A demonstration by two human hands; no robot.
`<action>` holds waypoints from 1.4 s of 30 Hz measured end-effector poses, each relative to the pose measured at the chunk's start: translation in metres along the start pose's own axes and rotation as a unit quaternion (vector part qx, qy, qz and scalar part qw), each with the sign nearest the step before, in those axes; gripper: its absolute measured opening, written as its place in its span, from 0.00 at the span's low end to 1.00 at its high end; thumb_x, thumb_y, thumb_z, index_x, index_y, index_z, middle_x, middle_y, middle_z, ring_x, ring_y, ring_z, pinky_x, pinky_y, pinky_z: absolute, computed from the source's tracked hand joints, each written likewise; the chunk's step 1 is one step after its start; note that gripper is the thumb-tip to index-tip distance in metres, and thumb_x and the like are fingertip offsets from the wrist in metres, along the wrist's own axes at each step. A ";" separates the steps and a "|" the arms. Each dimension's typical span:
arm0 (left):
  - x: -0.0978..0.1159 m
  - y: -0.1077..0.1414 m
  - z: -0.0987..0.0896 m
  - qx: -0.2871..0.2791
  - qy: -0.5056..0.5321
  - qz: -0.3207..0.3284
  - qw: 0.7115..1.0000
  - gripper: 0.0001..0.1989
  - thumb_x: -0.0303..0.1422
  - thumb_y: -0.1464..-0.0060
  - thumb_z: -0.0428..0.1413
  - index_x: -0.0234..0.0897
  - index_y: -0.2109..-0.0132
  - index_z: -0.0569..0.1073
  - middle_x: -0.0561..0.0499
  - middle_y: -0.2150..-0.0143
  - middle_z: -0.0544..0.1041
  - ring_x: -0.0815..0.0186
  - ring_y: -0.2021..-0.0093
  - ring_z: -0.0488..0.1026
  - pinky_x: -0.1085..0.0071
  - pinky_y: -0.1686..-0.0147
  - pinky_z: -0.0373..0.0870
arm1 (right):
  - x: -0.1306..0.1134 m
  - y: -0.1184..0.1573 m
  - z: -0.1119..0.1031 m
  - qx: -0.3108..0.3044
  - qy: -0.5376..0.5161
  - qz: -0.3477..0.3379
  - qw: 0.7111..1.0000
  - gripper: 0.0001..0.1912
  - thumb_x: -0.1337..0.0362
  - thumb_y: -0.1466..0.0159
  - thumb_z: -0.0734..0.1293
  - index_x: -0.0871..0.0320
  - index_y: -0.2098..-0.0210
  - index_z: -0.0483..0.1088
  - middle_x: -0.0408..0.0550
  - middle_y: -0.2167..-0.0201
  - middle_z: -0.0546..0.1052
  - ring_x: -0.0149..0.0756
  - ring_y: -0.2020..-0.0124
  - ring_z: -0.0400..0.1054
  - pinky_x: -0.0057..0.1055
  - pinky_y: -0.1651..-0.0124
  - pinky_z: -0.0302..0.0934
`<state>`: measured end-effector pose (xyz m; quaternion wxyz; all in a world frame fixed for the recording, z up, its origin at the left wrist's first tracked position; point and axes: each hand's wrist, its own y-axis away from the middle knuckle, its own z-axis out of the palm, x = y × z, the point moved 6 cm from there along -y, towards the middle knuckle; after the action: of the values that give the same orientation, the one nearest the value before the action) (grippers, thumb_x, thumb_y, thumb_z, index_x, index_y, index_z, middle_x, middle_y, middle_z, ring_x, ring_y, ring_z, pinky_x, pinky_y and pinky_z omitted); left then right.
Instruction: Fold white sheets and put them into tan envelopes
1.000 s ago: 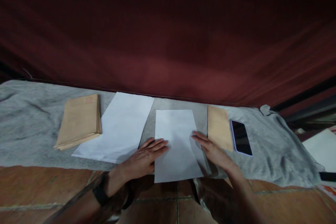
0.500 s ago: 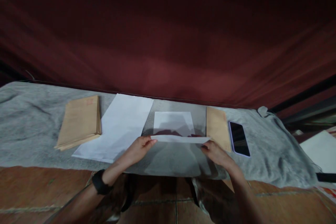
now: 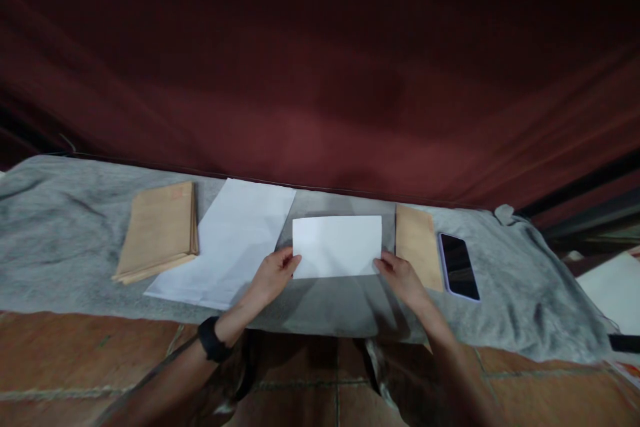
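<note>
A white sheet of paper [image 3: 337, 247], apparently folded into a wide rectangle, is held up between my two hands above the grey cloth. My left hand [image 3: 274, 273] pinches its lower left edge, thumb on the near face. At the lower right edge, my right hand [image 3: 400, 275] grips it the same way. Left of my left hand lies large white paper [image 3: 235, 233] on the cloth. A brown envelope [image 3: 419, 247] rests just beyond my right hand. Whatever lies behind the held sheet is hidden.
A stack of brown envelopes [image 3: 159, 223] overlaps the large paper at the left. A phone [image 3: 459, 267] with a purple edge lies right of the single envelope. Grey cloth [image 3: 530, 287] covers the surface, with a dark red curtain [image 3: 320, 93] behind and tiled floor [image 3: 80, 360] in front.
Both hands have tilted the white sheet so its broad face now shows instead of a narrow strip. The hands have come slightly closer together. The view has shifted a little.
</note>
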<state>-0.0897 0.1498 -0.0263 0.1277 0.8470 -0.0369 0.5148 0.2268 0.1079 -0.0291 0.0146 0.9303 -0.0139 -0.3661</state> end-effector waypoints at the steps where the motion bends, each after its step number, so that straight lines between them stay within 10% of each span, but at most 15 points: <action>1: -0.001 -0.001 0.002 -0.001 -0.005 0.002 1.000 0.14 0.45 0.47 0.52 0.41 0.72 0.67 0.57 0.78 0.67 0.66 0.76 0.66 0.71 0.74 0.60 | 0.000 0.000 0.001 -0.002 0.011 0.002 1.000 0.16 0.52 0.33 0.60 0.53 0.73 0.67 0.41 0.78 0.72 0.35 0.75 0.67 0.29 0.69 0.57; 7: -0.003 -0.004 0.003 0.019 -0.062 -0.004 0.998 0.13 0.36 0.45 0.54 0.38 0.53 0.75 0.55 0.73 0.76 0.64 0.73 0.72 0.70 0.71 0.63 | 0.001 0.000 0.007 -0.020 0.086 0.048 0.995 0.09 0.59 0.33 0.62 0.54 0.61 0.72 0.45 0.69 0.80 0.38 0.67 0.74 0.29 0.64 0.60; 18: -0.001 -0.009 0.003 0.025 -0.181 -0.043 0.982 0.30 0.30 0.40 0.56 0.36 0.32 0.63 0.53 0.68 0.80 0.63 0.67 0.78 0.70 0.64 0.67 | -0.005 0.006 0.016 -0.069 0.192 0.094 0.974 0.31 0.62 0.30 0.60 0.61 0.29 0.54 0.53 0.57 0.84 0.46 0.55 0.79 0.34 0.54 0.65; 37: 0.015 -0.001 0.008 -0.004 -0.367 -0.061 0.928 0.26 0.32 0.36 0.52 0.42 0.32 0.65 0.45 0.53 0.83 0.54 0.54 0.81 0.62 0.55 0.73 | -0.018 0.013 0.014 -0.068 0.221 0.075 0.970 0.25 0.64 0.30 0.60 0.55 0.34 0.64 0.54 0.51 0.83 0.46 0.52 0.79 0.37 0.48 0.66; 42: 0.028 0.001 0.016 0.066 -0.393 0.069 0.914 0.22 0.28 0.37 0.51 0.37 0.37 0.71 0.40 0.46 0.78 0.53 0.48 0.77 0.58 0.45 0.72 | -0.019 0.008 0.012 -0.014 0.193 0.053 0.980 0.21 0.63 0.29 0.60 0.58 0.39 0.70 0.56 0.50 0.81 0.46 0.49 0.76 0.40 0.42 0.65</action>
<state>-0.0631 0.1467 -0.0086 0.0109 0.9829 -0.1081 0.1488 0.2050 0.1008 -0.0245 0.0491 0.9812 -0.0550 -0.1782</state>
